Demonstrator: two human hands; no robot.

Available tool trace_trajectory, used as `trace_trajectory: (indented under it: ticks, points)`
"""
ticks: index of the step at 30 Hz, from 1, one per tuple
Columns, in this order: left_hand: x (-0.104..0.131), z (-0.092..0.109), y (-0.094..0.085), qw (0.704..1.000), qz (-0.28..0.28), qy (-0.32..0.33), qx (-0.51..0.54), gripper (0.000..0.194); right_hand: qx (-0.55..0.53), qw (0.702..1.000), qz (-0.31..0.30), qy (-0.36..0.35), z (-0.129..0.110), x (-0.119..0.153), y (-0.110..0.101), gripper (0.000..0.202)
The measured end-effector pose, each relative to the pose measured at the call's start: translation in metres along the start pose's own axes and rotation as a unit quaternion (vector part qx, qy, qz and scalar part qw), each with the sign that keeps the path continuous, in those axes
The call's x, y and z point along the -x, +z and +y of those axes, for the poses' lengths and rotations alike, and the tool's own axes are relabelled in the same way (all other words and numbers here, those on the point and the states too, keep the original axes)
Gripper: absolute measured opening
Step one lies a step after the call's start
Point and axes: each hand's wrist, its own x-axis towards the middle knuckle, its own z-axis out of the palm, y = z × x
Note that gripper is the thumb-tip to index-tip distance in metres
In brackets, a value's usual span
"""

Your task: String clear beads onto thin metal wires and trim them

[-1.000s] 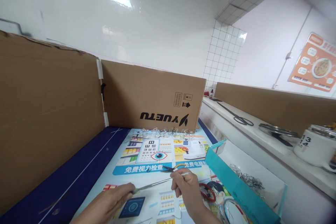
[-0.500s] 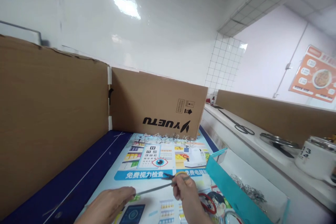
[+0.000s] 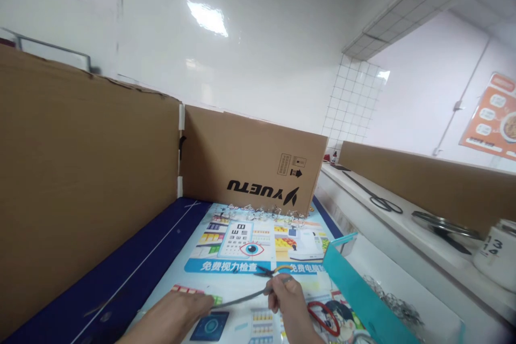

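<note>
A thin grey strip [image 3: 242,298] is stretched between my two hands above the printed table cover [image 3: 226,293]. My left hand [image 3: 183,309] pinches its left end, and my right hand [image 3: 285,296] grips the other end between thumb and fingers. The strip bows slightly. Just beyond my right hand lie dark-jawed pliers [image 3: 264,272] with a yellow handle, partly hidden by that hand. To the right of my right wrist is a red loop-shaped handle [image 3: 325,319]; the rest of that tool is not clear.
A teal box [image 3: 355,290] at the right holds a heap of bent wire pieces [image 3: 393,301]. Several clear or wire pieces [image 3: 266,212] line the far edge before a cardboard panel [image 3: 250,156]. Scissors [image 3: 385,204], a round lid [image 3: 447,223] and a white mug [image 3: 497,258] stand on the ledge.
My view has swung a little to the left, so the scene sits further right. The strip looks more curved than before. Both hands keep their hold on it.
</note>
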Motion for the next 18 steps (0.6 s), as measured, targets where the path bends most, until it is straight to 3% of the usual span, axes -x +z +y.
trace_trajectory:
  ticks: [5, 18]
  points:
    - [0.000, 0.007, -0.013, 0.998, -0.043, 0.015, -0.043, 0.027, -0.004, 1.000, -0.009, 0.008, 0.000, 0.003, 0.001, 0.036]
    - [0.004, 0.004, -0.012, 0.983, -0.013, 0.038, -0.178, 0.011, 0.070, 0.997, 0.013, 0.032, 0.016, -0.006, -0.004, 0.042]
